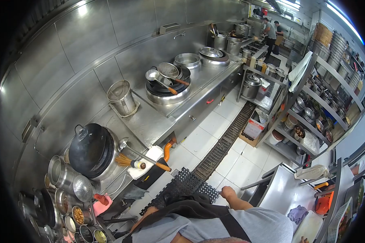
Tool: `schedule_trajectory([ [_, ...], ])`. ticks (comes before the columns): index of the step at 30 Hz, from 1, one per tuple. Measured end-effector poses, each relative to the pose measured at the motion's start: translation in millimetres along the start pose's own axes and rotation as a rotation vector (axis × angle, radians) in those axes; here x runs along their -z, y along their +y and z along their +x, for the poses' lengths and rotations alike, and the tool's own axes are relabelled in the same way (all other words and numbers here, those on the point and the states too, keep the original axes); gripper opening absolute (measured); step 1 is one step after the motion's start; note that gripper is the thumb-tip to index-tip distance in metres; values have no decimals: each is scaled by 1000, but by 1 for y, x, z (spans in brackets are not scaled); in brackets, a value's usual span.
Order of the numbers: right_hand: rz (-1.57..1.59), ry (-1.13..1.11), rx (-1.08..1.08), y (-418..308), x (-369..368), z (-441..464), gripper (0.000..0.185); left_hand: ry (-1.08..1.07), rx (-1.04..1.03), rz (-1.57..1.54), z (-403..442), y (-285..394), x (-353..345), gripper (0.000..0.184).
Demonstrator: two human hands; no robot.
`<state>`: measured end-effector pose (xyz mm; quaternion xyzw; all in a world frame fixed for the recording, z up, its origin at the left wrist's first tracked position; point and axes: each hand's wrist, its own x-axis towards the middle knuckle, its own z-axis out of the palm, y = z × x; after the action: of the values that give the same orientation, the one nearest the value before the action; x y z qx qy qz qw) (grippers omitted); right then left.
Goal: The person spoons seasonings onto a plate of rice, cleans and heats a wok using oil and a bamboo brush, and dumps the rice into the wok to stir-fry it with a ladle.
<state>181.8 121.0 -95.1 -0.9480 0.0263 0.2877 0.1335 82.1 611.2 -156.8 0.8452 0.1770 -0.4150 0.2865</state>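
My right hand [228, 192] hangs over the floor beside the steel counter on the right. Its fingers are curled in, and nothing shows in them. My left hand [150, 211] is partly seen at the edge of my black apron [182, 208], its fingers hidden. To the left of it, a large black wok [86, 147] sits tilted on a round burner. A ladle [144, 153] with a wooden handle and a bamboo brush [127, 161] lie by a white cloth [151, 158] at the counter edge. Neither hand touches them.
A black rubber mat [170, 192] and a floor drain grate [227, 141] lie ahead. Farther along the range, strainers [168, 70] rest on another wok. Shelves [312, 117] with bowls stand right. Two people [268, 34] are at the far end.
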Motion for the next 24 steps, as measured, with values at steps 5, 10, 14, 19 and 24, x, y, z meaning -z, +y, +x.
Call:
schedule_trajectory([
  [5, -29, -8, 13, 1, -9, 12, 30, 3, 7, -13, -1, -2, -1, 19],
  [10, -30, -8, 32, -4, -5, 11, 30, 0, 14, -20, -1, -4, -3, 20],
  [14, -4, -6, 19, -14, 14, -4, 32, 0, 18, -30, -2, -6, -6, 20],
  [19, -29, 21, 41, -4, -1, 10, 32, 0, 22, -36, -2, -8, -6, 20],
  [24, -29, 24, 42, -3, -4, 12, 33, 0, 26, -40, -2, -10, -6, 20],
])
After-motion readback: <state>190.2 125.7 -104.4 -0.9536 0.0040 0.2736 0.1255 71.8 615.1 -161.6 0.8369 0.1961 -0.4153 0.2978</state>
